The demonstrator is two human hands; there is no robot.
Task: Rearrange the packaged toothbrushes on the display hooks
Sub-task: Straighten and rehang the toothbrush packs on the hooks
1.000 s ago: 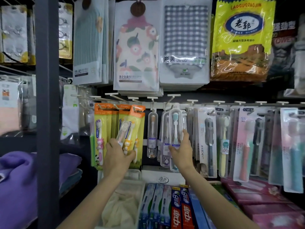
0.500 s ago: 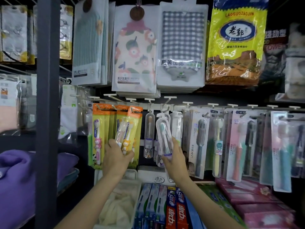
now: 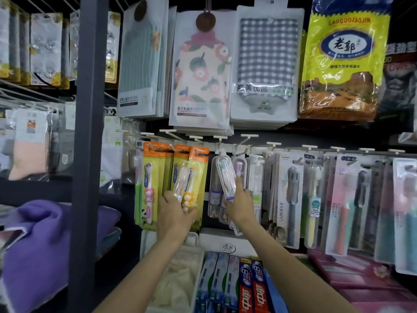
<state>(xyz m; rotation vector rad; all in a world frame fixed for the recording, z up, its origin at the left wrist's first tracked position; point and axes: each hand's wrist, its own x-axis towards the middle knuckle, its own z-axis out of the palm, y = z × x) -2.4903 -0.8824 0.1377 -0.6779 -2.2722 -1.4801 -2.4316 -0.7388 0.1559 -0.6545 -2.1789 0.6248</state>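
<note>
A row of white display hooks [image 3: 220, 138] carries packaged toothbrushes. My left hand [image 3: 174, 214] grips the lower end of a small clear-wrapped toothbrush [image 3: 181, 180] in front of the orange-and-yellow children's toothbrush cards [image 3: 196, 175]. My right hand [image 3: 239, 199] holds a clear tube-cased toothbrush [image 3: 225, 177] with a teal head, tilted left, its top near a hook. More clear tube cases [image 3: 256, 175] hang just right of it.
Carded toothbrushes [image 3: 291, 197] fill the hooks to the right. Packaged towels [image 3: 203, 71] hang above the hook row. Toothpaste boxes [image 3: 246, 288] stand below, beside a white bin [image 3: 191, 242]. A dark grey shelf post [image 3: 89, 132] rises on the left, with folded purple cloth [image 3: 45, 245] beside it.
My right hand has carried the clear tube-cased toothbrush leftward and tilted it, away from the hook where it hung upright. My left hand has stayed on the small wrapped toothbrush.
</note>
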